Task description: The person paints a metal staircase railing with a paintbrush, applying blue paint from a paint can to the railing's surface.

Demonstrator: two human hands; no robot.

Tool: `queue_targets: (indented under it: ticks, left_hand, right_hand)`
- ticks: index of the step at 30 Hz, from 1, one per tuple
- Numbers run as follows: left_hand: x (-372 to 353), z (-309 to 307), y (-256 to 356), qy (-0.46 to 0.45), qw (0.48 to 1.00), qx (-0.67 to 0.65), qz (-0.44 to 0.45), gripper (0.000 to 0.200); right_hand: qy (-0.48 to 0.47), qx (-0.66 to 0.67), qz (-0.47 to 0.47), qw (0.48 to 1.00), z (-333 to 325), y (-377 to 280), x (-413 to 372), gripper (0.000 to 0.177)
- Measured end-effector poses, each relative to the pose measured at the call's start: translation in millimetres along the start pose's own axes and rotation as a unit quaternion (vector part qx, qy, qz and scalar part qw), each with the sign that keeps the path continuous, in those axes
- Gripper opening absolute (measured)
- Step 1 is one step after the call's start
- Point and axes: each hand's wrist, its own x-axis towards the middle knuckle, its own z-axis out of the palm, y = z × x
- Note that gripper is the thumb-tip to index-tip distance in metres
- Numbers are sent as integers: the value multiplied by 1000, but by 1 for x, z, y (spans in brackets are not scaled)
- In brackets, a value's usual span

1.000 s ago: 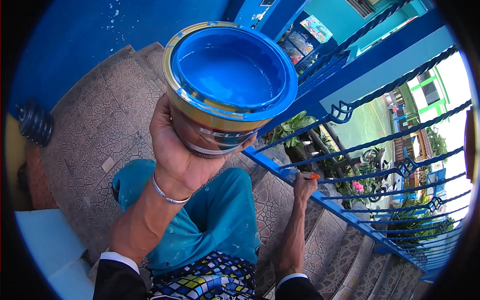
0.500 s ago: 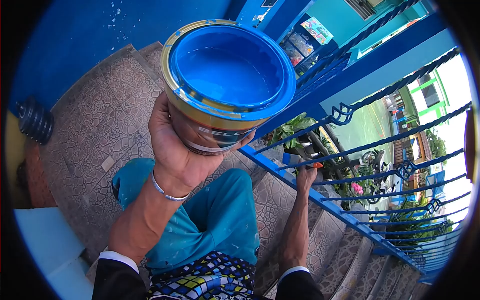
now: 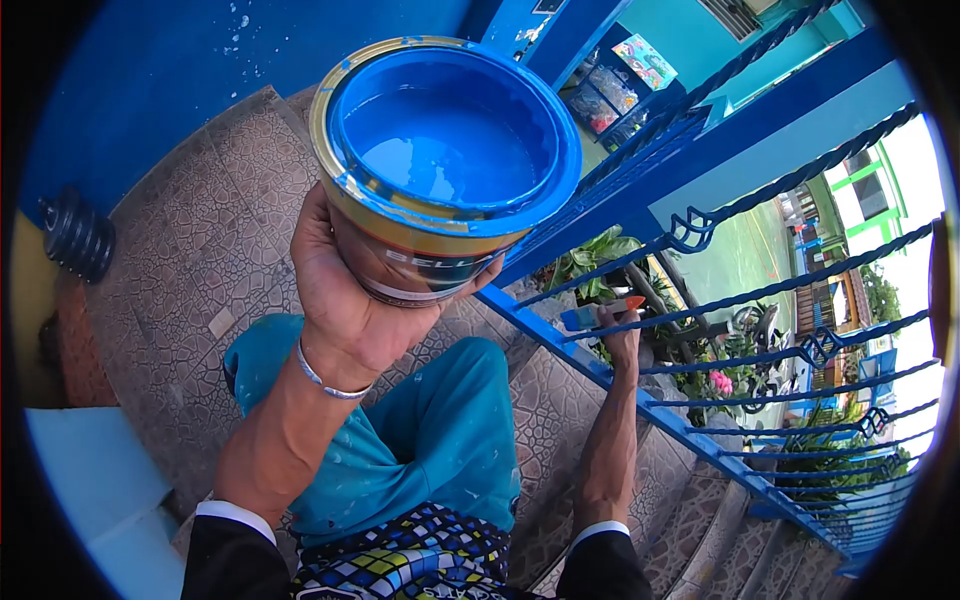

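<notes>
My left hand [image 3: 345, 315] is wrapped round the lower side of a paint can [image 3: 420, 262], lifting it over my knees. Blue paint [image 3: 440, 150] fills the can partway, and dried drips mark its rim. Off to the right, my right hand [image 3: 622, 338] grips a paintbrush [image 3: 580, 318] with blue bristles and an orange handle end. The bristles point left, close to the blue lower rail [image 3: 545, 328] of a metal railing. A twisted blue bar [image 3: 740, 298] passes right by the fingers.
Patterned tile steps [image 3: 665, 490] descend to the lower right beside the railing. A blue wall [image 3: 140, 90] rises at the upper left, with a dark ribbed post [image 3: 78, 238] below it. Plants [image 3: 600, 255] and a court lie beyond the bars.
The view has shifted slightly. My right hand and the paintbrush have turned a little, so more of the brush shows. The can stays held, tilted slightly differently.
</notes>
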Motion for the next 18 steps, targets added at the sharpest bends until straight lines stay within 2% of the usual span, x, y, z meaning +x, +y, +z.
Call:
queue_targets:
  ticks: [2, 5, 8, 11, 14, 16, 18]
  left_hand:
    - [1, -6, 0, -42, 999, -8, -10, 91]
    - [2, -9, -2, -52, 999, 9, 0, 91]
    - [0, 2, -3, 10, 1000, -6, -5, 79]
    - [0, 4, -4, 5, 1000, -19, -13, 79]
    - [1, 3, -2, 1, 1000, -21, -14, 79]
    - [1, 3, -2, -2, 999, -29, -18, 79]
    - [1, 2, 0, -1, 999, -30, -15, 79]
  right_hand:
    - [-62, -25, 36, 997, -1, 1, -2, 29]
    - [-130, -54, 68, 988, -14, 8, 2, 26]
    - [-89, -125, 32, 988, -18, 4, 10, 26]
    - [-68, -31, 56, 996, -18, -13, 15, 29]
    - [-47, 15, 37, 998, 0, 4, 6, 31]
    - [-67, -137, -37, 988, -5, 23, 1, 33]
    - [-72, -309, -111, 942, -12, 27, -4, 32]
